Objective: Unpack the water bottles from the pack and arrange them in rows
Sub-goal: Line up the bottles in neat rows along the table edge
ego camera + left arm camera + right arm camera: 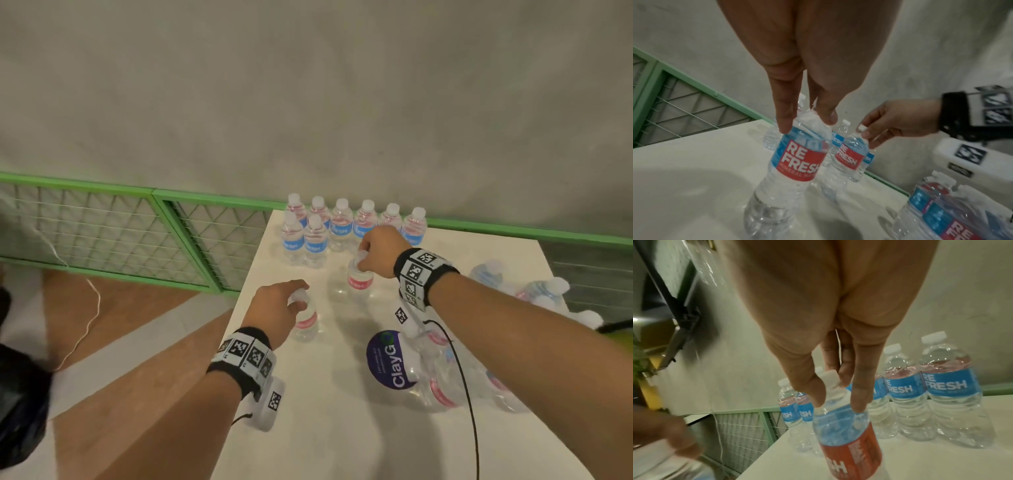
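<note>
The right hand [378,251] pinches the white cap and neck of a water bottle [846,434], thumb on one side and fingers [861,395] curled round the other; the bottle stands upright with its red label toward the wrist camera, and whether its base touches the white table [342,428] cannot be told. Nearer the person and to that hand's left, the left hand [277,308] closes its fingertips [784,123] round the shoulder just under the cap of a second bottle [795,162], also upright above the table. Just beyond the right hand's bottle stand the unpacked bottles: a back row [354,219] of six along the table's far edge, with two more bottles [305,240] in front of that row's left end. Nearer than both hands, on the right-hand side, lies the torn plastic pack [445,373] with bottles inside. A green wire fence [102,226] runs behind the table, against a grey wall [308,85].
</note>
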The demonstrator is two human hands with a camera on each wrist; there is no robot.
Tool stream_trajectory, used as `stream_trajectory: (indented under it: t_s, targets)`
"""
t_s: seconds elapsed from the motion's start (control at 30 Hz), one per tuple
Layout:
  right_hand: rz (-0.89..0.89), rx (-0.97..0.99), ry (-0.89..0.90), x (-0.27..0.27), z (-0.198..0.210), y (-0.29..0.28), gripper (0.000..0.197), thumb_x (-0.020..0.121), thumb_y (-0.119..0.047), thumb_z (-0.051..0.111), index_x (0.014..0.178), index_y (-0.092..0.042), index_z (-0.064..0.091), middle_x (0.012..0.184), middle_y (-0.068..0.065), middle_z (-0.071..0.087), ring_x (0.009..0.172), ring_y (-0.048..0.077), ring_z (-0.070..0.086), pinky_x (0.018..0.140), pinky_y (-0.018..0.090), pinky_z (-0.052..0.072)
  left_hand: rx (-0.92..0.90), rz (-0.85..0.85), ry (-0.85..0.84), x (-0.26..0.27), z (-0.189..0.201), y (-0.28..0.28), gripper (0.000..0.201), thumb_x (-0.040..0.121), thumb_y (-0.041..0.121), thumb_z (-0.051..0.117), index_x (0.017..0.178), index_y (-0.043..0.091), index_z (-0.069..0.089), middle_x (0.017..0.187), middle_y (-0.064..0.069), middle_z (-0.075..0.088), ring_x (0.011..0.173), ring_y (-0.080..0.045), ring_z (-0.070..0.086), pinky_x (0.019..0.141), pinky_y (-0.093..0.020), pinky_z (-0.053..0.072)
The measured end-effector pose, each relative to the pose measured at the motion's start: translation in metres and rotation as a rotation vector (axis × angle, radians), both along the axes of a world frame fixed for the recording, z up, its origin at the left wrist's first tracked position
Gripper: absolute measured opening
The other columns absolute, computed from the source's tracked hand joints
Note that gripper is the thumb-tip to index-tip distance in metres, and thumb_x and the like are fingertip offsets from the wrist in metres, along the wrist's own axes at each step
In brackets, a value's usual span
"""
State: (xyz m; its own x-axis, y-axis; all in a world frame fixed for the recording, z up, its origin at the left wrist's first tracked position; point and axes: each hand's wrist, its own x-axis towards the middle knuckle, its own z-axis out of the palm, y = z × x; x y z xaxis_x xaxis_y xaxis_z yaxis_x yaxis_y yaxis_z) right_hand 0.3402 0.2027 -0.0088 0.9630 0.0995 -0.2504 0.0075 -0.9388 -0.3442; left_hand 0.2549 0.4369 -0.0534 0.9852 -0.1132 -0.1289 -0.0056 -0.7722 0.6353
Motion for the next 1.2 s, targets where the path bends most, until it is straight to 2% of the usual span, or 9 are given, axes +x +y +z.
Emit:
stream_trajectory:
  t_s: [0.13,0.23,0.37,0.47,0.57,0.7,0.87,1.07,1.2]
  targets:
    - [-0.065,-0.015,-0.011,0.033,-0.005,0.013,0.032,0.075,-0.025,0.076,0.093,0.002,0.070,0.085,0.015,0.067,0.070,0.023,0.056,0.065,0.031,0.050,-0.012,0.024,-0.014,-0.001,-0.003,0.002,0.037,0.087,0.020,0.069,0.120,0.034,0.064,0.116,0.007,0.069,0.106,-0.013,0.063,0.092,-0.018,0.044]
    - [-0.077,-0.036,-0.023,0.050,-0.005,0.021,0.031,0.079,-0.027,0.073,0.094,-0.001,0.067,0.092,0.014,0.065,0.076,0.024,0.056,0.063,0.029,0.046,-0.020,0.026,-0.020,-0.002,-0.003,0.004,0.037,0.088,0.020,0.068,0.122,0.034,0.064,0.117,0.008,0.069,0.108,-0.010,0.062,0.085,-0.006,0.035]
    - [-0.130,0.016,-0.064,0.063,-0.012,0.024,0.033,0.083,-0.028,0.070,0.102,-0.002,0.064,0.101,0.015,0.065,0.090,0.030,0.063,0.068,0.030,0.046,-0.013,0.023,-0.013,-0.003,-0.005,0.002,0.037,0.090,0.021,0.065,0.123,0.036,0.063,0.119,0.012,0.067,0.107,-0.010,0.062,0.083,-0.007,0.037]
    - [-0.149,0.100,-0.106,0.066,-0.024,0.022,0.043,0.082,-0.023,0.070,0.122,-0.012,0.058,0.112,0.013,0.060,0.101,0.030,0.061,0.076,0.029,0.045,-0.045,0.042,-0.007,-0.003,-0.008,0.004,0.036,0.090,0.021,0.066,0.121,0.039,0.063,0.118,0.014,0.068,0.104,-0.008,0.063,0.082,-0.007,0.038]
    - [-0.032,0.094,-0.075,0.065,-0.032,0.018,0.057,0.082,-0.010,0.062,0.135,-0.028,0.050,0.118,0.012,0.050,0.107,0.031,0.055,0.086,0.033,0.046,-0.053,0.051,-0.008,-0.002,-0.009,0.005,0.036,0.089,0.023,0.067,0.120,0.041,0.062,0.117,0.015,0.068,0.102,-0.007,0.063,0.082,-0.007,0.037]
    - [-0.021,0.063,-0.099,0.066,-0.034,0.017,0.057,0.081,-0.001,0.060,0.132,-0.026,0.054,0.115,0.011,0.056,0.105,0.031,0.059,0.084,0.036,0.051,-0.053,0.056,-0.004,0.001,-0.009,0.002,0.037,0.089,0.023,0.067,0.121,0.040,0.063,0.118,0.013,0.068,0.107,-0.010,0.063,0.085,-0.009,0.038]
    - [-0.062,0.050,-0.127,0.065,-0.036,0.017,0.052,0.081,-0.025,0.073,0.127,-0.016,0.052,0.112,0.012,0.057,0.103,0.031,0.058,0.077,0.033,0.045,-0.086,0.068,0.001,0.002,-0.010,-0.002,0.037,0.088,0.019,0.068,0.120,0.037,0.064,0.120,0.011,0.067,0.110,-0.012,0.062,0.089,-0.012,0.038]
    - [0.049,0.093,-0.145,0.067,-0.035,0.014,0.058,0.078,0.004,0.058,0.126,-0.026,0.060,0.116,0.008,0.063,0.101,0.030,0.061,0.086,0.038,0.053,-0.101,0.077,-0.008,0.001,-0.011,-0.004,0.037,0.089,0.017,0.067,0.120,0.036,0.064,0.122,0.013,0.066,0.111,-0.011,0.061,0.090,-0.012,0.038]
    - [0.009,0.061,-0.149,0.071,-0.035,0.015,0.052,0.081,-0.003,0.062,0.129,-0.022,0.057,0.110,0.011,0.064,0.099,0.032,0.061,0.082,0.037,0.053,-0.105,0.083,-0.016,-0.001,-0.011,-0.005,0.038,0.088,0.017,0.068,0.120,0.037,0.065,0.123,0.014,0.065,0.112,-0.010,0.061,0.090,-0.008,0.036]
